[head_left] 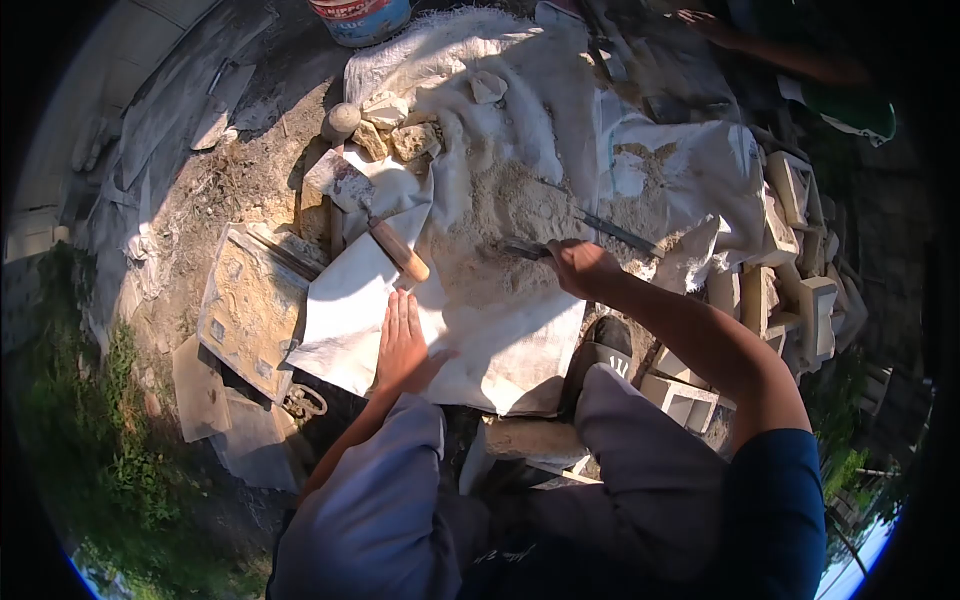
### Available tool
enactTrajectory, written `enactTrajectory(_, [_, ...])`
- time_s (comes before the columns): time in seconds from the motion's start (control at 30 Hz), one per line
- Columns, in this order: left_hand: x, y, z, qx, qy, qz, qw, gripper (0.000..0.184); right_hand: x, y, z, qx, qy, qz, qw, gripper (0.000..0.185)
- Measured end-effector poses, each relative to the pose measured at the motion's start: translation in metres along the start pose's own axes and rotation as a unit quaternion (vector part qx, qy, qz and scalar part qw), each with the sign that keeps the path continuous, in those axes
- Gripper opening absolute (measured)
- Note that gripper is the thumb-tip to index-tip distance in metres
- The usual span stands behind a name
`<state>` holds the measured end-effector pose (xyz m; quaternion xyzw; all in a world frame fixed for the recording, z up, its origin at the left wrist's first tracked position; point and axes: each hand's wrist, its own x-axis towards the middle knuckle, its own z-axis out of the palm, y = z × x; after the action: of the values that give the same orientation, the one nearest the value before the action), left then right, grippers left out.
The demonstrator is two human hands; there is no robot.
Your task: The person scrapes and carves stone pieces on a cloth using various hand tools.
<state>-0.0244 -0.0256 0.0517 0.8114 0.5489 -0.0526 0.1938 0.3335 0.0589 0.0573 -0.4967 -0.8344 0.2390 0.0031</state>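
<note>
My left hand (pixel 402 345) lies flat on a white woven sack (pixel 345 310), its fingers stretched out and holding nothing. Just beyond its fingertips is the wooden handle of a trowel (pixel 400 250), whose pale, crusted blade points away to the upper left. My right hand (pixel 582 268) is closed around a short tool with a dark, flat end (pixel 525 249); whether it is a brush or a scraper I cannot tell. That end is low over the sandy powder (pixel 490 225) spread across the sacking. A long, thin metal strip (pixel 620 233) lies close to the right hand.
Broken stones (pixel 415 140) and a rounded mallet-like head (pixel 342 121) sit at upper left. A paint bucket (pixel 362 20) stands at the far edge. Hollow blocks (pixel 790 230) are piled at right, and a crusted board (pixel 250 310) lies at left. Another person's arm (pixel 790 60) reaches in at upper right.
</note>
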Motion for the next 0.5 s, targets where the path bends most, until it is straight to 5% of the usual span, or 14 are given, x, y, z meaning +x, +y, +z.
enactTrajectory(0.17, [-0.001,0.002,0.001,-0.007,-0.023,-0.021,0.999,0.124,-0.025,0.031,0.021,0.024,-0.06,0.088,0.994,0.02])
enactTrajectory(0.33, [-0.001,0.004,0.002,0.001,-0.02,-0.02,1.0,0.125,-0.025,0.04,0.009,-0.02,0.169,0.096,0.981,0.035])
enactTrajectory(0.5, [0.001,0.003,0.005,0.033,-0.002,-0.011,0.999,0.127,-0.046,0.076,0.036,-0.179,0.219,0.182,0.942,0.049])
